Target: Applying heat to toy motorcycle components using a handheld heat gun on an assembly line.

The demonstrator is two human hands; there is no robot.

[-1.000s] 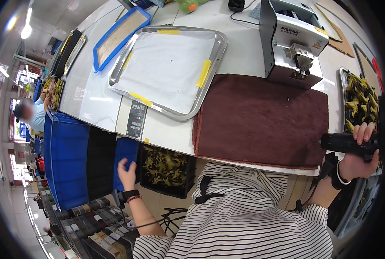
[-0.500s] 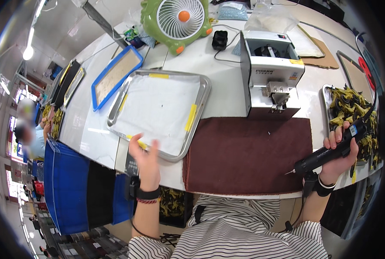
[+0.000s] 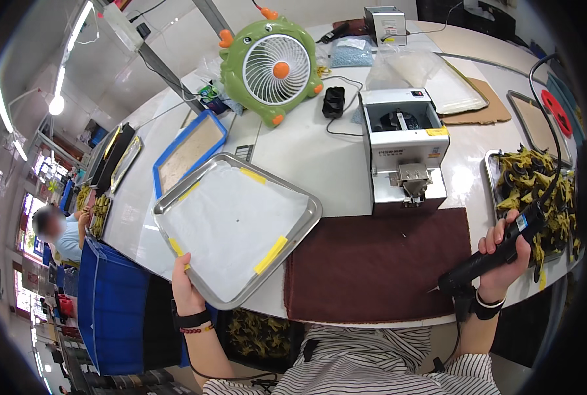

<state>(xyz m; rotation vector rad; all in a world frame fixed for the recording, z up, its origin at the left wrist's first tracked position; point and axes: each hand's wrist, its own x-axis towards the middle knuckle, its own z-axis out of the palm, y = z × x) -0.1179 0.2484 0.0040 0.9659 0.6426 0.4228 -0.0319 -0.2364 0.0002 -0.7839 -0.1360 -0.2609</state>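
Observation:
My left hand [image 3: 187, 293] grips the near left rim of a shallow metal tray [image 3: 222, 305], fingers over the edge and thumb hidden. The tray sits turned at an angle, its near corner past the table edge. A white sheet [image 3: 241, 230] lines it, fixed with strips of yellow tape, and a tiny dark speck lies on the sheet. In my right hand [image 3: 507, 263] is a black electric screwdriver [image 3: 481, 264], its tip pointing left over a brown mat [image 3: 379, 270]. A small pale bit lies on the mat. Behind it stands a white-and-black screw feeder [image 3: 405, 158].
At right, a tray of yellow-and-black parts [image 3: 534, 178] stands by the screwdriver's cord. A green fan [image 3: 267, 72], a blue-rimmed tray [image 3: 187, 151] and a black holder [image 3: 333, 102] are farther back. Left, blue bins [image 3: 112, 309] stand below; a co-worker [image 3: 63, 230] sits beyond.
My left hand has moved from open above the table edge onto the tray's rim. The tray has turned and slid toward me. The screwdriver stays in my right hand; the view has tilted up.

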